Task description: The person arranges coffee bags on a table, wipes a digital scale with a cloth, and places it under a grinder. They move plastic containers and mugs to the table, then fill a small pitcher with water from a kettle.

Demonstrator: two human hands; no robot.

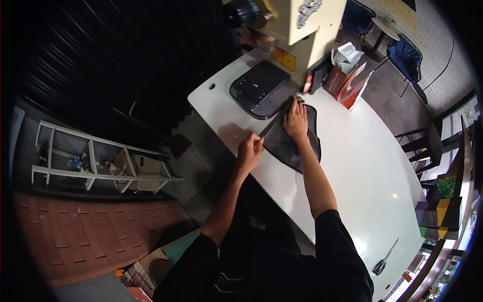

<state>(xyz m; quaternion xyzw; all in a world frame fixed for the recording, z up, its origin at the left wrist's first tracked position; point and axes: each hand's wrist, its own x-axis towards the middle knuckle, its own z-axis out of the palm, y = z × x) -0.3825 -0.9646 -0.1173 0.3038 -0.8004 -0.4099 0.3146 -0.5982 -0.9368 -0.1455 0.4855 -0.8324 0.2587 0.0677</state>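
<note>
A black flat piece with a rounded outline point(290, 151) lies near the table's edge in front of me. Along its left side runs a narrow black strip point(271, 126), stretched between my hands. My left hand point(250, 152) is closed, pinching the strip's near end at the table edge. Resting on the black piece, my right hand point(296, 120) presses its fingertips together at the strip's far end. A small olive-coloured bit point(301, 100) shows by those fingertips; what it is cannot be told. Just beyond lies a second black rounded piece point(261, 88), thicker and glossy.
The white table point(352, 166) curves away to the right. Scissors point(385, 259) lie near its right end. Paper bags point(347, 83) stand at the back beside a cream-coloured machine body point(302, 30). A white shelf frame point(95, 156) is to the left. Dark blue chairs point(405, 58) stand farther off.
</note>
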